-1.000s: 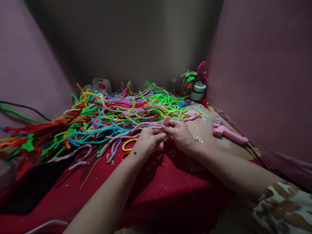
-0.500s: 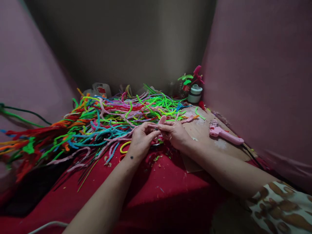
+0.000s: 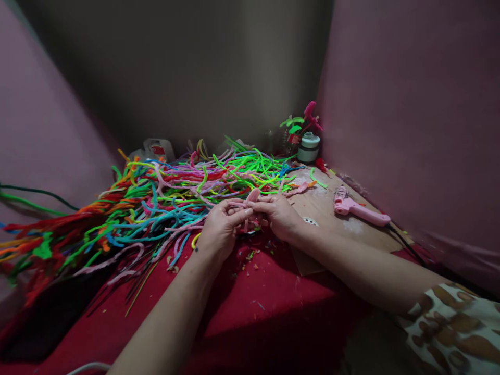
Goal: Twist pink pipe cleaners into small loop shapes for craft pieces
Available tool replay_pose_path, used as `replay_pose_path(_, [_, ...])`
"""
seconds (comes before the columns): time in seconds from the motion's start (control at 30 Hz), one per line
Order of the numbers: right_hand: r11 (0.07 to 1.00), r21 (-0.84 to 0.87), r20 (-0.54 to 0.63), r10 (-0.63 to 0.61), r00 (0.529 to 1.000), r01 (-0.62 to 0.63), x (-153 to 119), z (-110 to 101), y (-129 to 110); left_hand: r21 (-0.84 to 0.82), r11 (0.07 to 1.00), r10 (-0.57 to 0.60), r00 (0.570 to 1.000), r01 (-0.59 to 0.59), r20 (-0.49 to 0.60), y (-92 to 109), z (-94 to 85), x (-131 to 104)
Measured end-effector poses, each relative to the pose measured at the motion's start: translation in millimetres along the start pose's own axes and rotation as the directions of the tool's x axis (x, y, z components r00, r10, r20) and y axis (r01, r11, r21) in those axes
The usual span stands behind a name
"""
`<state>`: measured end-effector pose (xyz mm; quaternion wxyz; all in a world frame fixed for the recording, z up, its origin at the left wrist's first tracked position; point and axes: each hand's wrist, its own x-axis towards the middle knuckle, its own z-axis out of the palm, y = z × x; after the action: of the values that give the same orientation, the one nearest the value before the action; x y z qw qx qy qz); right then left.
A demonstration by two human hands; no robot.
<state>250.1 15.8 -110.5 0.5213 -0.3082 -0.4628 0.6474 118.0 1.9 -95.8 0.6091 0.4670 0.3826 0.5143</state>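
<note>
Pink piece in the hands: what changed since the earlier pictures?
The left hand has shifted slightly left, now covering most of the yellow loop. Nothing visibly let go: it and the right hand still hold the pink piece. The pink corded tool lies as before; the view drifted a little.

You're looking at a dim view, with a faint, soft pale patch on the grey wall (image 3: 219,73) above the heap of fuzzy stems (image 3: 187,182). Below that heap, a broad shadow darkens the red cloth (image 3: 269,291) nearest you. Your view stretches toward its edges, and fine detail between your fingers looks soft.
</note>
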Motion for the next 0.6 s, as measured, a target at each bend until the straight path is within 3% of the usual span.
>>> replay_pose_path(0.1, [1.0, -0.019, 0.015, 0.017, 1.0, -0.017, -1.2, 0.3, 0.2, -0.033, 0.998, -0.05, 0.999, 0.05, 0.021, -1.4, -0.5, -0.3])
replay_pose_path(0.33, [0.994, -0.084, -0.021, -0.073, 0.997, 0.071, -1.9, -0.6, -0.6, 0.021, 1.0, 0.013, 1.0, -0.013, 0.005, 5.2, -1.5, -2.3])
replay_pose_path(0.6, [0.989, -0.138, 0.01, -0.042, 0.999, 0.043, -3.4, 2.8, -5.8, 0.135, 0.99, 0.056, 0.997, -0.05, -0.044, 10.2, -1.2, -5.3])
